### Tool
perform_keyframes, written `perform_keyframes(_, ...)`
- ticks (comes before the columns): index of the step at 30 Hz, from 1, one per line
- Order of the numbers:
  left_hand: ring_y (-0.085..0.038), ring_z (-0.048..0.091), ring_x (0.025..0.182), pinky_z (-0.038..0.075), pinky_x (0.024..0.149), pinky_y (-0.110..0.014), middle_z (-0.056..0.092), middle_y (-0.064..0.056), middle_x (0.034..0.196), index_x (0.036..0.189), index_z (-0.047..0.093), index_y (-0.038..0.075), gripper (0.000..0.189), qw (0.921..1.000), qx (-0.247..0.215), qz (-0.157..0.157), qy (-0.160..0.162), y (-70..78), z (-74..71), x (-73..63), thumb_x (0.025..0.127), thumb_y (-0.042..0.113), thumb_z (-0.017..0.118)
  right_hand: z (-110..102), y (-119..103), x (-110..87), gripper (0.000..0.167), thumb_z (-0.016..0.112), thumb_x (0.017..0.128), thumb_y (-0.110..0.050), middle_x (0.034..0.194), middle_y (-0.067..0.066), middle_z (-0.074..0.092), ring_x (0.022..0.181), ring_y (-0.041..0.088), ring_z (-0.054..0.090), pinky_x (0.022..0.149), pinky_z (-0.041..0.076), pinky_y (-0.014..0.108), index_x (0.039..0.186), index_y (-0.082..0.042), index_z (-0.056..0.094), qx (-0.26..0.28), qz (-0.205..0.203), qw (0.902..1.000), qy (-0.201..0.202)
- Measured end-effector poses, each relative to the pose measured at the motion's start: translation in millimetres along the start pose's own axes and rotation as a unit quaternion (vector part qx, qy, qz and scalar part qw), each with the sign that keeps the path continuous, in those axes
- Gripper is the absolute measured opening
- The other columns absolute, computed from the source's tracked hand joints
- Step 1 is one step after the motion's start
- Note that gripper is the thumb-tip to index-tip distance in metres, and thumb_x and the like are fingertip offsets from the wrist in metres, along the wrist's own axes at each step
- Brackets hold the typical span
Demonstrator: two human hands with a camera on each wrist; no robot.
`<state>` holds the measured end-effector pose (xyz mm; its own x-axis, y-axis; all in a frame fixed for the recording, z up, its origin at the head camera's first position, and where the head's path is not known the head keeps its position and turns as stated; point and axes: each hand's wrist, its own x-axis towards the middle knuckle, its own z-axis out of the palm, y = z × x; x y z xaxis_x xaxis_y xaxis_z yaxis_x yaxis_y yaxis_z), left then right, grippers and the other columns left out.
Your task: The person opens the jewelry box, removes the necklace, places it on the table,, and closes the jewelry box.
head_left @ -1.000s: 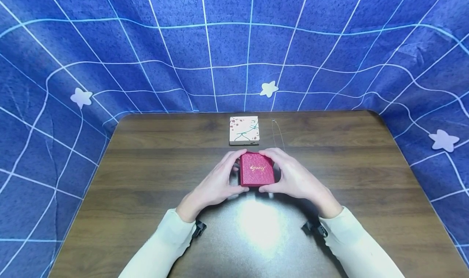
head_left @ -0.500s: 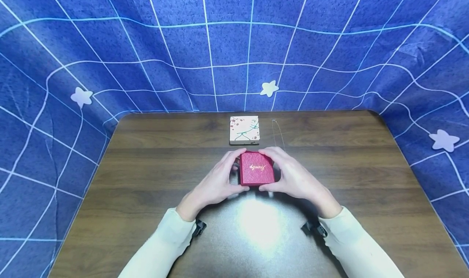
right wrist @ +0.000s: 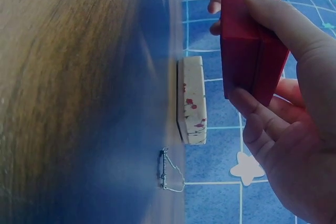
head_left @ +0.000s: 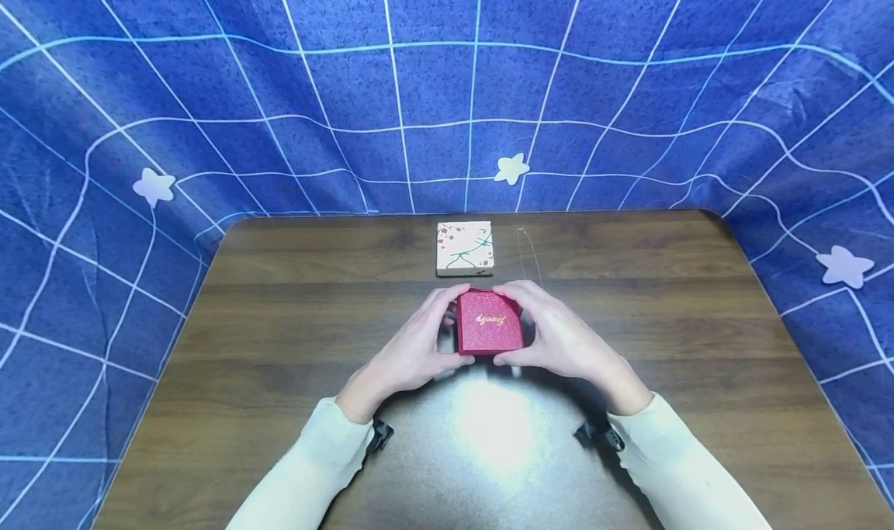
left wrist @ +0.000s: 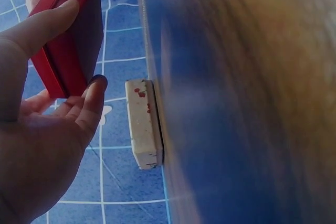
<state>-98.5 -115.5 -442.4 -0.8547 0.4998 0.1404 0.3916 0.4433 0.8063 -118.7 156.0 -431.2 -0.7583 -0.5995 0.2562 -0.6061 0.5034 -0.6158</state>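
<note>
A red jewelry box (head_left: 490,322) with gold lettering on its lid is held above the table between both hands. The left hand (head_left: 412,344) grips its left side, thumb on the near face and fingers round the far side. On the opposite side the right hand (head_left: 562,336) holds it the same way. The box's lid seam shows as closed in the left wrist view, where the red box (left wrist: 71,40) is tilted. Beyond the hands lies a white box (head_left: 464,248) with a floral print. Beside that, a thin chain necklace (head_left: 528,252) lies on the table, its near end partly hidden by the right hand.
The wooden table (head_left: 314,297) has its far edge against a blue curtain (head_left: 433,88) with white grid lines and stars. A bright glare lies on the table in front of the hands. Dark wrist cameras sit under both white sleeves (head_left: 307,460).
</note>
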Motion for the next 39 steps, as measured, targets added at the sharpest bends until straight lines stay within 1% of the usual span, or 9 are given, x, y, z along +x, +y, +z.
perform_keyframes(7,-0.02,0.063,0.117,0.053,0.105,-0.044,0.05,-0.003,0.145,0.165,0.03,0.02,0.109,1.0,0.007,0.003,0.005,-0.3,-0.7,-0.8,0.078,0.01,0.096,0.7,-0.4,-0.7,0.097,0.101,0.072,-0.036,0.143,0.004,0.057,0.126,0.018,0.059,0.109,0.049,0.045,0.152,-0.01,0.053,-0.002,-0.008,0.9999,0.01)
perform_keyframes(10,-0.021,0.063,0.117,0.053,0.105,-0.043,0.051,-0.003,0.144,0.166,0.028,0.018,0.11,1.0,0.008,0.0,0.003,0.3,-0.8,-0.6,0.079,0.01,0.095,0.0,-0.8,-1.1,0.097,0.101,0.071,-0.036,0.144,0.004,0.057,0.127,0.018,0.058,0.11,0.049,0.045,0.152,-0.009,0.053,-0.001,-0.006,0.9999,0.008)
perform_keyframes(17,-0.021,0.062,0.119,0.052,0.106,-0.042,0.047,-0.003,0.149,0.167,0.026,0.018,0.11,1.0,0.008,0.001,0.0,-0.1,-0.9,-0.1,0.08,0.009,0.094,-1.5,-0.9,-1.0,0.098,0.101,0.071,-0.035,0.144,0.005,0.057,0.129,0.019,0.057,0.11,0.048,0.046,0.151,-0.009,0.053,0.009,-0.004,0.9999,0.008)
perform_keyframes(23,-0.021,0.062,0.119,0.051,0.107,-0.042,0.046,-0.004,0.15,0.168,0.024,0.017,0.113,0.9999,0.012,0.001,0.006,0.5,-2.6,-1.0,0.08,0.009,0.094,-0.4,-2.3,-0.3,0.098,0.101,0.071,-0.034,0.146,0.005,0.055,0.13,0.019,0.057,0.111,0.048,0.046,0.153,-0.01,0.052,-0.002,-0.006,0.9998,0.016)
perform_keyframes(27,-0.021,0.061,0.119,0.051,0.107,-0.043,0.046,-0.004,0.15,0.168,0.024,0.018,0.112,0.9999,0.012,0.001,0.005,0.5,-2.8,-0.5,0.08,0.01,0.094,-0.6,-3.0,0.1,0.099,0.102,0.071,-0.033,0.147,0.005,0.055,0.131,0.02,0.056,0.112,0.047,0.046,0.153,-0.009,0.051,-0.001,-0.007,0.9998,0.018)
perform_keyframes(29,-0.02,0.061,0.12,0.051,0.108,-0.044,0.046,-0.003,0.15,0.168,0.025,0.017,0.112,0.9999,0.011,-0.001,0.003,0.3,-2.7,-0.2,0.08,0.01,0.094,-1.1,-3.2,0.4,0.099,0.102,0.071,-0.033,0.146,0.005,0.055,0.13,0.02,0.057,0.112,0.048,0.047,0.153,-0.009,0.051,0.002,-0.008,0.9998,0.017)
perform_keyframes(32,-0.02,0.06,0.121,0.05,0.108,-0.045,0.046,-0.004,0.151,0.168,0.026,0.013,0.111,0.9999,0.011,-0.003,0.002,0.5,-2.7,0.1,0.08,0.01,0.094,-1.9,-2.6,0.6,0.099,0.102,0.071,-0.033,0.145,0.005,0.056,0.129,0.02,0.057,0.111,0.048,0.048,0.153,-0.009,0.052,0.008,-0.01,0.9998,0.016)
perform_keyframes(36,-0.02,0.059,0.121,0.05,0.109,-0.045,0.045,-0.005,0.152,0.168,0.026,0.011,0.111,0.9999,0.014,-0.005,0.001,0.8,-2.7,0.3,0.08,0.011,0.094,-2.3,-1.3,0.5,0.099,0.102,0.07,-0.033,0.144,0.005,0.057,0.129,0.02,0.057,0.11,0.048,0.048,0.152,-0.009,0.052,0.012,-0.013,0.9997,0.017)
perform_keyframes(39,-0.02,0.059,0.122,0.049,0.109,-0.044,0.045,-0.004,0.152,0.168,0.025,0.012,0.111,0.9998,0.016,-0.007,0.001,1.2,-2.9,0.3,0.081,0.012,0.094,-2.4,-0.9,0.6,0.099,0.102,0.07,-0.034,0.144,0.005,0.057,0.129,0.02,0.057,0.11,0.049,0.048,0.152,-0.01,0.052,0.016,-0.016,0.9996,0.018)
